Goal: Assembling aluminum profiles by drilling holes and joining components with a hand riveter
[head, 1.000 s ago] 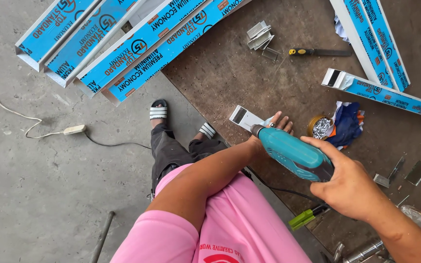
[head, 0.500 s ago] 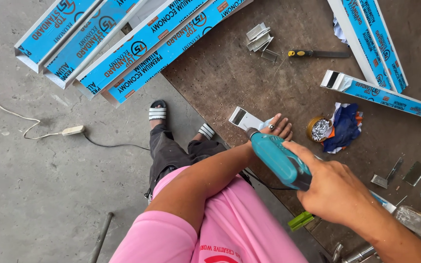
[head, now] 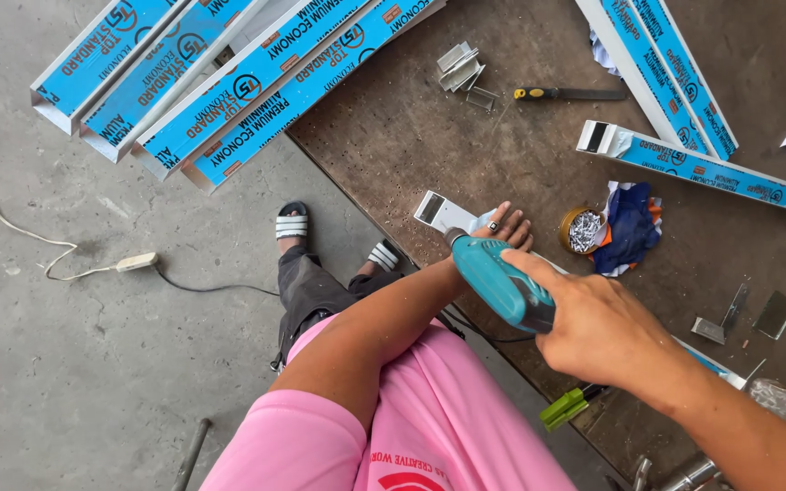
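Now we have our right hand (head: 607,341) wrapped tight around the teal power drill (head: 500,285), index finger stretched along its body, its nose angled down at the near end of the aluminium profile (head: 445,215) lying on the brown worktable (head: 393,136). Our left hand (head: 502,225) presses flat on that profile just beside the drill tip, fingers spread, gripping nothing. We judge this to be the drilling step; the next move calls for a steady downward push with the left hand kept clear of the bit, which sits very close to it. Just beyond lie a roll of tape filled with screws (head: 580,230) against a blue rag (head: 628,227). Further out rest small metal brackets (head: 459,68), a yellow-handled tool (head: 568,94) and blue-filmed profiles (head: 657,64). More such lengths (head: 229,82) overhang the table's far corner above the floor.
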